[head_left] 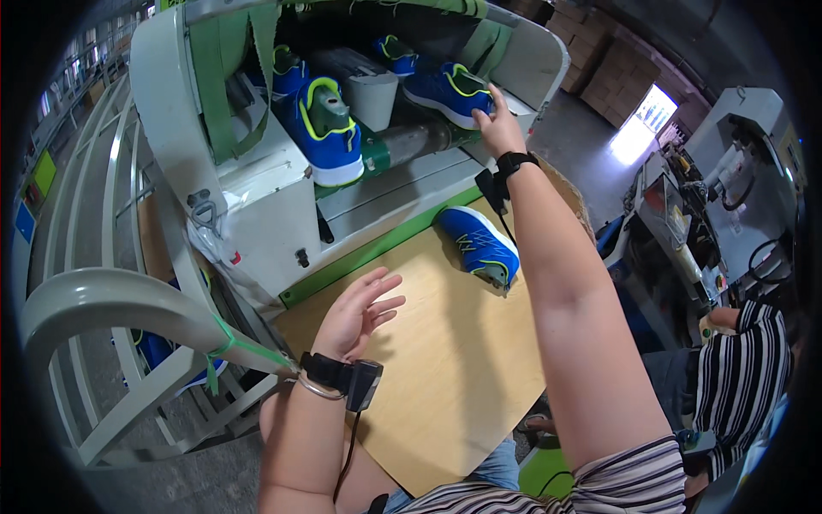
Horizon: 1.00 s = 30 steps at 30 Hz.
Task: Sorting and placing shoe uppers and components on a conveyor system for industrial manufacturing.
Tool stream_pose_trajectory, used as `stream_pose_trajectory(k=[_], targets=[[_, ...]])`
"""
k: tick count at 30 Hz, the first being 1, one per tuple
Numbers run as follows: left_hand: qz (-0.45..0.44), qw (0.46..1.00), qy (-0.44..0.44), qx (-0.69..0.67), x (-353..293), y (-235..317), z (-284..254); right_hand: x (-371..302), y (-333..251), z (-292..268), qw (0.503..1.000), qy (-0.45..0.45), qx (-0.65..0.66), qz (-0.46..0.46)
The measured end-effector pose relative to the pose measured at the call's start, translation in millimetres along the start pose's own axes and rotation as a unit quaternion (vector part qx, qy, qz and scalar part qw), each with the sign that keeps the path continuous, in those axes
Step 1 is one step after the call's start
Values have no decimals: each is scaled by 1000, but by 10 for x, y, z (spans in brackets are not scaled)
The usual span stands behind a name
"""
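Note:
My right hand (503, 128) reaches up to the machine and grips the near end of a blue sneaker (445, 92) with lime-yellow trim, thumb on its side. Part of that grip is hidden behind the hand. My left hand (353, 317) hovers over the tan board (411, 377), fingers apart and holding nothing. Another blue sneaker (479, 244) lies on the board below the machine's green edge, a grey-green last showing in its opening. On the machine's left side stands a blue sneaker (330, 137) on a green last.
Two more sneakers, one at left (287, 73) and one at centre (396, 56), sit deeper in the white machine (265, 206). A curved metal rail (128, 295) bounds the left, with a rack behind. At right, a person in a striped shirt (745, 368) is near another machine (736, 171).

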<state>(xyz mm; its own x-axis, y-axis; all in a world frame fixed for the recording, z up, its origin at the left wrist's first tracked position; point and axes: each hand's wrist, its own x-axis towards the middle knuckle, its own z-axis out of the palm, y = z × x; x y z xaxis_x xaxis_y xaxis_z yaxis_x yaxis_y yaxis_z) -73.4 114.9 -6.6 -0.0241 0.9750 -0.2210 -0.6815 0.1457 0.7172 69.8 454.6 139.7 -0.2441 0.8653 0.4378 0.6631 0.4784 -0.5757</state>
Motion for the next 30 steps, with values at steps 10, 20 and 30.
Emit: stream_pose_trajectory(k=[10,20,30], targets=[[9,998,25,50,-14,-10,-111,-1827,1412,494,952,-141,-272,-13],[3,997,20,79,81,-336,-152,-3768,296,-512,958,-239,-159,15],[-68,833,-190,515,-162,-892,221,-4727,60,-879,974,-217,-49,-46]])
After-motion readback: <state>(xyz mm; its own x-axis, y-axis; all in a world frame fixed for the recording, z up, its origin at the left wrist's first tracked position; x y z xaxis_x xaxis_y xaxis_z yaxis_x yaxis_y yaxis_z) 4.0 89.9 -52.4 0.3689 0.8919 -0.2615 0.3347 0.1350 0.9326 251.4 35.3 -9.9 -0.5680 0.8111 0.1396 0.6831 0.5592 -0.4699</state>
